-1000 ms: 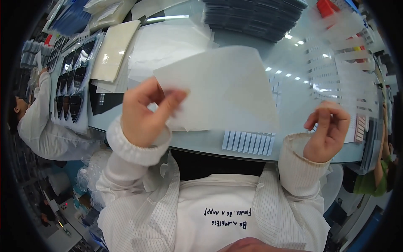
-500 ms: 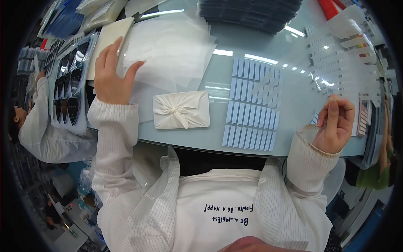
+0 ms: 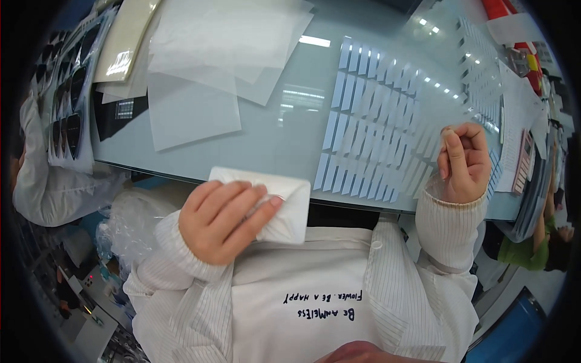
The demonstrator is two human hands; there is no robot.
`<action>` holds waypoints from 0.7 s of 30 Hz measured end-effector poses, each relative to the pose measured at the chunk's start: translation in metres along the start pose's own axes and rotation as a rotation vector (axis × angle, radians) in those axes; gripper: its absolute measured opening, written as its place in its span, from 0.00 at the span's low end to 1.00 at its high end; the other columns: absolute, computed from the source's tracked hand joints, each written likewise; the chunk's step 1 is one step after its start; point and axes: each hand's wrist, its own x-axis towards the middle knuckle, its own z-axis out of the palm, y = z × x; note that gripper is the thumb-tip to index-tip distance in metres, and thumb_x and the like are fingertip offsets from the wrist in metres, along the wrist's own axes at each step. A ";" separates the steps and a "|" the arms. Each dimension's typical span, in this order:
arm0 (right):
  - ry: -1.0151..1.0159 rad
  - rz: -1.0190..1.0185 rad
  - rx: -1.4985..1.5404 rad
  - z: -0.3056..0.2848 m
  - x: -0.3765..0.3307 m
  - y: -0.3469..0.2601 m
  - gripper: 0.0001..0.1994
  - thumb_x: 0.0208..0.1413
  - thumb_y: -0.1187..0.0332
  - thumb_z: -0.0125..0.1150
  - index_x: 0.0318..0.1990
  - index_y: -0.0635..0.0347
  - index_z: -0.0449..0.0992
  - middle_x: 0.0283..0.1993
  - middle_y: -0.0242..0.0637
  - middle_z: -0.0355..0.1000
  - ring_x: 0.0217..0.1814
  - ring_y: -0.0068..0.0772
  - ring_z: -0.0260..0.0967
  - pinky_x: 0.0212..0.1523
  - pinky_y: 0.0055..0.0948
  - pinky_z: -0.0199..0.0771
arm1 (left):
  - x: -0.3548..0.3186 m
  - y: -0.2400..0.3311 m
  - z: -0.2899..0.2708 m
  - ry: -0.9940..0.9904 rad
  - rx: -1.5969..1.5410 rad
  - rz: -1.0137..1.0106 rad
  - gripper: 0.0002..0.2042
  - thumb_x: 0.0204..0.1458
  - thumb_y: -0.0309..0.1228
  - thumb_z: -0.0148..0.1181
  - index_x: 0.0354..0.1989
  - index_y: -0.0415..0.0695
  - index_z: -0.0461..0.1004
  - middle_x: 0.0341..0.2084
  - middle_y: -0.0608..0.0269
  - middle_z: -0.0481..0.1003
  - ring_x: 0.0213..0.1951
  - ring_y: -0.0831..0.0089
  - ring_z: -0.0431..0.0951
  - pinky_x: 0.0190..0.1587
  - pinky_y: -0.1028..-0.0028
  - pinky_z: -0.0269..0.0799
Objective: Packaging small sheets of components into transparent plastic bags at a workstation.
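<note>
One flat, white, rectangular packet (image 3: 295,212) with rounded corners is gripped in the person's left hand (image 3: 219,221), fingers laid across its face, at the near edge of the glossy, pale blue-green table (image 3: 284,148). The hands are well apart: the right hand (image 3: 465,162), curled, is to the packet's right, beyond rows of narrow pale-blue strips (image 3: 330,130); whether it pinches anything cannot be told.

Left hand (image 3: 227,221) lower, right hand (image 3: 465,162) curled
</note>
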 end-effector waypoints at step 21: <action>-0.076 0.048 -0.080 0.005 -0.017 0.007 0.04 0.66 0.76 0.56 0.43 0.63 0.68 0.34 0.36 0.72 0.18 0.12 0.53 0.20 0.14 0.51 | 0.003 0.013 0.031 -0.006 -0.063 0.127 0.11 0.46 0.27 0.65 0.40 0.46 0.80 0.49 0.64 0.80 0.37 0.70 0.75 0.37 0.74 0.67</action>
